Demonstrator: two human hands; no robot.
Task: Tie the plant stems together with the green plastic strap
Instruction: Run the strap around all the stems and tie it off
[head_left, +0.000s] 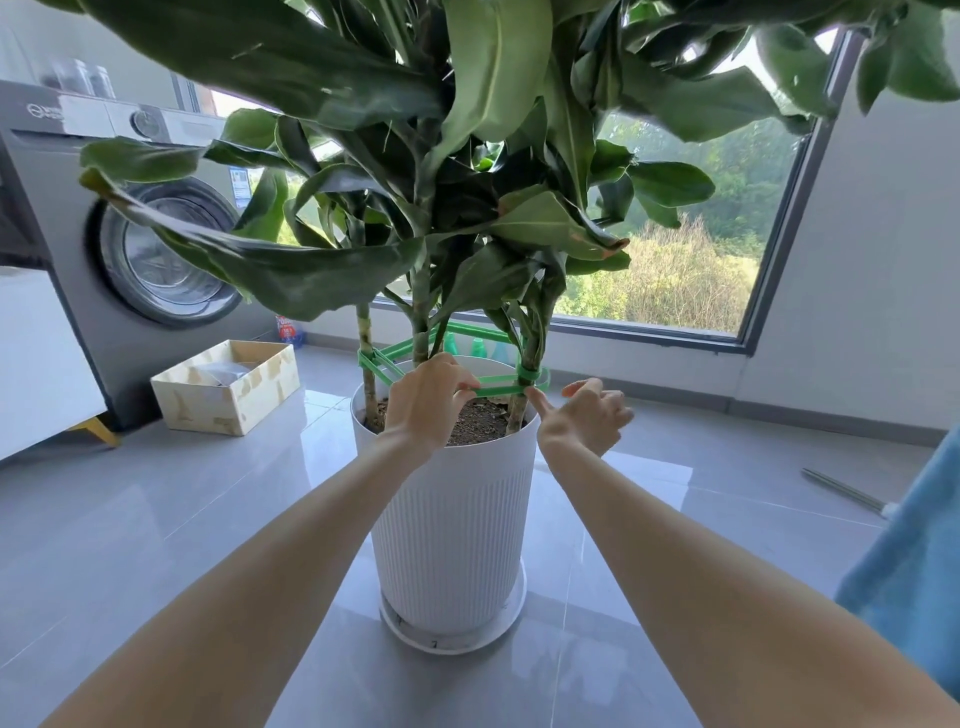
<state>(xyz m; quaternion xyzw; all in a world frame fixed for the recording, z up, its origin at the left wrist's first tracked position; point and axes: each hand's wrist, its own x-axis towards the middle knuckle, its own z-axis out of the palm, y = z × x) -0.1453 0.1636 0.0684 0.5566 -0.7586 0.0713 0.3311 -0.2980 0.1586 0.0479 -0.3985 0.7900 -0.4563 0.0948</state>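
1. Two bare forearms come in from the bottom edge, nearest the camera, one on either side of the pot (452, 519).
2. The strap (498, 389) is above the pot's rim, strung round three stems (420, 338). It crosses itself at the left stem (370, 389) and is wound in a band on the right stem (515, 415).
3. The left hand (426, 400) pinches the strap's front run between thumb and curled fingers, over the soil (478, 421).
4. The right hand (582, 415) grasps nothing that can be seen. Its straight forefinger touches the right stem just under the band, and its other fingers are loosely bent.
5. The strap's far run passes behind the stems. Its ends cannot be made out.
6. One pot stands in one saucer (452, 634) on the floor (156, 519), with bare tile in front and on both sides.
7. Leaves (311, 275) hang low over the hands and are cut off by the top edge.
8. Small bottles (478, 347) behind the pot are mostly hidden, so their number is unclear.
9. To the left are one box (228, 384) and one washer (145, 249), the washer cut off by the frame's edge.
10. Behind is one window (675, 234). To the right are a rod (841, 491) on the floor and a blue cloth (909, 545), which is cut off by the frame's edge.
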